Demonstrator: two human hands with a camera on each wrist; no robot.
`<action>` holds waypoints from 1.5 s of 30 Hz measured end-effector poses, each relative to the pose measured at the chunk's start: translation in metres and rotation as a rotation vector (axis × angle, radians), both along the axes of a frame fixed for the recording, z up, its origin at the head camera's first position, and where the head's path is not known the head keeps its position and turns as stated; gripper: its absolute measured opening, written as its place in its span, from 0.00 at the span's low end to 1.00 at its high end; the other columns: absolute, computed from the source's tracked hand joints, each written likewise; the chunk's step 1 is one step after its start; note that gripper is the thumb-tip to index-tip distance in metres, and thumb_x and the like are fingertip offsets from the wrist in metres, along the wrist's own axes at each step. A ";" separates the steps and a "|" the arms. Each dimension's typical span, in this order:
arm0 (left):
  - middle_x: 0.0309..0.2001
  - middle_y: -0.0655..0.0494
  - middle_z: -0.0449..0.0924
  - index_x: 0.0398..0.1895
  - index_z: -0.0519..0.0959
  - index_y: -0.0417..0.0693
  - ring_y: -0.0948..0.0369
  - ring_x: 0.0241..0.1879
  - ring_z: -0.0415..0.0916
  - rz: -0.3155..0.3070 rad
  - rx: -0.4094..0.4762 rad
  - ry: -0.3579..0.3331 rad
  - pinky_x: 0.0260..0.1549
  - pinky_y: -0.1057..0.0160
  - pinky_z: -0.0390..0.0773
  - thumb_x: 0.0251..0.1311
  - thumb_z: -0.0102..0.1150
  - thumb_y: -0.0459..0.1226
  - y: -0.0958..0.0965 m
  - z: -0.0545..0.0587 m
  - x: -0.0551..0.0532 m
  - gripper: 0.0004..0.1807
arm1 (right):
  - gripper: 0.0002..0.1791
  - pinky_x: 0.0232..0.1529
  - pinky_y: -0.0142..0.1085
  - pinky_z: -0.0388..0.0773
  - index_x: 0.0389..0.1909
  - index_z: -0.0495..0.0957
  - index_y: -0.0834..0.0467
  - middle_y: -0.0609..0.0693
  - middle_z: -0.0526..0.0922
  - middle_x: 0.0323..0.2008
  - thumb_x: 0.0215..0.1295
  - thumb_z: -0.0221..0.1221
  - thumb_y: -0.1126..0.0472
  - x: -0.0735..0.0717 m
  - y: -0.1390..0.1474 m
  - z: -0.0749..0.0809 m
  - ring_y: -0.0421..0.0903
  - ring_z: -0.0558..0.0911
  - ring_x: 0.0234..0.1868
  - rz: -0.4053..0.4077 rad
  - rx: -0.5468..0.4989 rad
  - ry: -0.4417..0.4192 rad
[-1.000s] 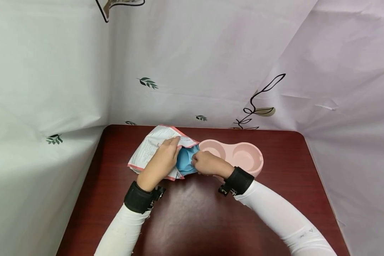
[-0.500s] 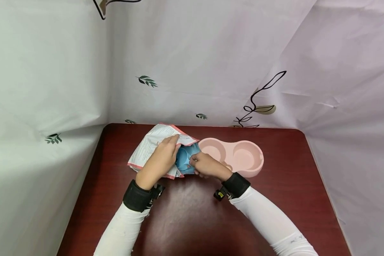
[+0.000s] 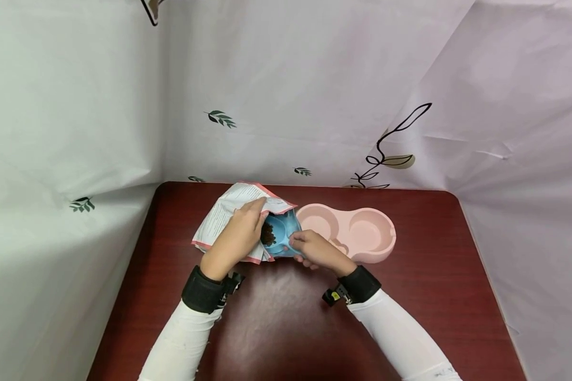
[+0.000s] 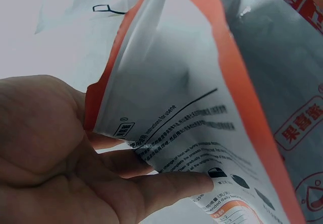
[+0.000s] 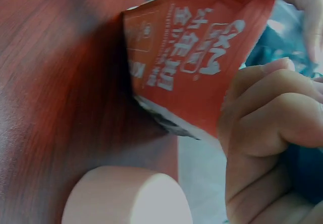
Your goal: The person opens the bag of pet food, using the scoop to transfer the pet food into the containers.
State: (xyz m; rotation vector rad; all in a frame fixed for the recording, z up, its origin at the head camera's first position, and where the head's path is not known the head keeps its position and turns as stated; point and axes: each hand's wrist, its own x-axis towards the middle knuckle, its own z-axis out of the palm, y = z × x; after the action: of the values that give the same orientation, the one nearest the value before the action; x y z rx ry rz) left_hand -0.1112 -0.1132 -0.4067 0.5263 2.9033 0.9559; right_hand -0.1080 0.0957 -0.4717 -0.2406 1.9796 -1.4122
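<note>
A white pet food bag [image 3: 224, 219] with red edges lies on the table, its mouth facing right. My left hand [image 3: 240, 230] grips the upper edge of the mouth; the left wrist view shows its fingers against the printed panel [image 4: 192, 138]. In the mouth sits a blue scoop [image 3: 280, 226] with brown kibble [image 3: 268, 234] in its round hollow. My right hand [image 3: 316, 248] pinches the scoop near its right end, fingers curled. In the right wrist view, the orange front panel [image 5: 186, 52] stands beside these fingers [image 5: 272, 98]. The bag's deeper inside is hidden.
A pink double bowl [image 3: 345, 218] stands just right of the bag, partly behind my right hand. The dark red table [image 3: 276, 317] ends at the back against a pale leaf-print curtain [image 3: 291, 106].
Brown kibble has come into sight in the blue scoop's hollow. My right hand has shifted slightly and its grip on the scoop has changed. The left hand stays at the bag's mouth.
</note>
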 end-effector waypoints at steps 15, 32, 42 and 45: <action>0.65 0.35 0.69 0.68 0.65 0.34 0.46 0.66 0.65 0.008 -0.008 -0.021 0.61 0.44 0.70 0.75 0.43 0.37 -0.014 0.003 -0.007 0.24 | 0.16 0.08 0.27 0.54 0.35 0.74 0.62 0.50 0.67 0.16 0.77 0.46 0.55 0.011 0.030 -0.002 0.38 0.57 0.09 0.013 -0.186 0.044; 0.66 0.37 0.70 0.69 0.65 0.36 0.47 0.66 0.65 0.026 0.006 -0.040 0.61 0.45 0.70 0.75 0.44 0.38 -0.018 0.004 -0.010 0.24 | 0.16 0.09 0.27 0.58 0.40 0.71 0.69 0.53 0.68 0.18 0.79 0.42 0.59 0.026 0.038 -0.016 0.37 0.61 0.10 0.015 -0.410 0.096; 0.66 0.37 0.70 0.69 0.65 0.37 0.48 0.66 0.65 0.043 0.016 -0.051 0.60 0.45 0.71 0.75 0.43 0.39 -0.018 0.007 -0.013 0.24 | 0.16 0.03 0.41 0.45 0.44 0.69 0.70 0.52 0.65 0.19 0.80 0.38 0.61 0.037 0.103 0.032 0.43 0.55 0.08 0.069 -0.394 0.067; 0.66 0.38 0.69 0.69 0.65 0.37 0.49 0.67 0.64 0.042 0.019 -0.058 0.62 0.45 0.70 0.75 0.42 0.40 -0.019 0.007 -0.013 0.24 | 0.14 0.03 0.42 0.45 0.43 0.67 0.69 0.54 0.64 0.18 0.80 0.37 0.63 0.038 0.124 0.038 0.47 0.53 0.08 0.076 -0.382 0.065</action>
State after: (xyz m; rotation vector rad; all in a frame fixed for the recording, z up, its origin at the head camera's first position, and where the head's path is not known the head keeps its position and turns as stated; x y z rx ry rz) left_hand -0.1243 -0.1318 -0.3993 0.4331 2.8674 0.9876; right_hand -0.0696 0.2196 -0.4335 -0.5322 1.7165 -1.7435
